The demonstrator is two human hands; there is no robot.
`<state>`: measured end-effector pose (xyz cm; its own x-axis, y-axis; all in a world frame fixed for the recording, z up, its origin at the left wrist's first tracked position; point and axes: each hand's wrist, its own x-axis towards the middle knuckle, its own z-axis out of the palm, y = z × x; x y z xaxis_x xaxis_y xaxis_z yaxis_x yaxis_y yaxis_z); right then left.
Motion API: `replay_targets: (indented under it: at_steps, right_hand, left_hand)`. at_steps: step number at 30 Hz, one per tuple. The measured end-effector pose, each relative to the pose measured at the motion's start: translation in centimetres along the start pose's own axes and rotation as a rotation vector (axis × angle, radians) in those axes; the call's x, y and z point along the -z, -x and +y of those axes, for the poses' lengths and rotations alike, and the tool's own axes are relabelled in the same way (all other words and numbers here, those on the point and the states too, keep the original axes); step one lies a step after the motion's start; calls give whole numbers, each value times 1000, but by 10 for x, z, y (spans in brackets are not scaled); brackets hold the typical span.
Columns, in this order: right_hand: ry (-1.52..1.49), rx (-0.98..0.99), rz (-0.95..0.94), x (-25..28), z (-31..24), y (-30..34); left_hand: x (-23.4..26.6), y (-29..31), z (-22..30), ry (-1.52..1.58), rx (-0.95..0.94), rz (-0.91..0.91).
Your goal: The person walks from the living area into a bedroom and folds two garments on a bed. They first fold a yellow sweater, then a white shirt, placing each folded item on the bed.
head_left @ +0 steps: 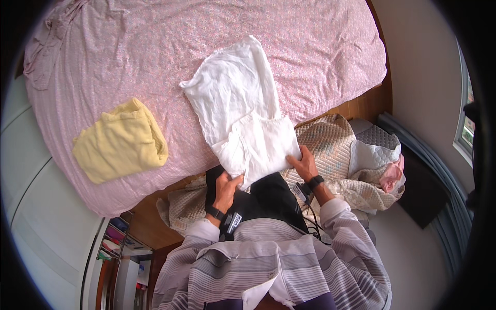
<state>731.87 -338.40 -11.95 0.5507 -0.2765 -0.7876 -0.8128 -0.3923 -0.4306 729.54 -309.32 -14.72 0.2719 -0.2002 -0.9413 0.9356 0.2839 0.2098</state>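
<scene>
A white cloth garment (232, 85), its exact kind unclear, lies partly folded on the bed, with its near part doubled over. That near end hangs over the bed's edge toward my lap. My left hand (225, 191) pinches its near left corner, thumb on top. At the near right edge, my right hand (305, 164) grips the same garment, fingers partly hidden beneath it. To the left, apart from both hands, a folded yellow garment (121, 142) rests on the bed.
The bed (330, 51) has a pink floral sheet. Quilted covers (323, 137) are heaped at its near right side, by a blue-grey curtain (444, 206). White cabinet doors (46, 217) stand at left, above an open shelf (116, 243). Cables (312, 217) run near my right wrist.
</scene>
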Motion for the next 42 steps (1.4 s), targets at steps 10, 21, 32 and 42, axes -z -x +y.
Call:
replay_targets:
  at_steps: [10, 21, 32, 42]
  right_hand:
    - [-213, 353, -45, 15, -105, -1]
    - [-637, 395, -153, 15, -208, -103]
    - [-150, 311, 41, -6, -124, -169]
    - [-157, 243, -186, -16, -145, -187]
  left_hand:
    - [-9, 22, 90, 75, -426, 19]
    - [-23, -16, 180, 161, -793, -44]
    - [-3, -78, 156, -68, -604, 238]
    - [-16, -93, 157, 9, -486, 269]
